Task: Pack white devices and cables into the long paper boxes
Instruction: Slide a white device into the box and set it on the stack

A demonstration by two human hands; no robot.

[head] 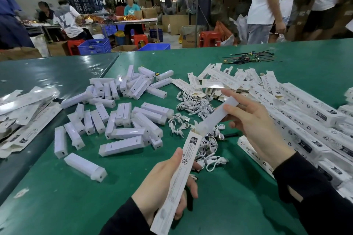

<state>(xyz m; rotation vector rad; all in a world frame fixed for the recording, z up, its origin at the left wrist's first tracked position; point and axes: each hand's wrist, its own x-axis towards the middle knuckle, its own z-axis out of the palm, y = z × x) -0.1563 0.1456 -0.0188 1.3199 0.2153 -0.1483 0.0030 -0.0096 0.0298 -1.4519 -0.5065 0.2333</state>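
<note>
The left hand (164,183) grips a long paper box (178,179) near the table's (238,202) near edge, thumb lying along the printed face and fingers curled round behind; the box slants up and to the right, its open end uppermost. The right hand (256,126) holds a white device (217,116) between thumb and fingers, with the index finger stretched along the far end; the device's lower end sits in the box's open mouth, most of its length outside. Just beyond and under the box lies a tangle of white cables (198,107). To the left, toward the table's middle, loose devices (122,112) lie heaped and scattered. Flat unfilled boxes (219,80) are piled toward the far edge, closed boxes (309,118) are stacked along the right edge, and more packaging (24,112) lies by the left edge.
</note>
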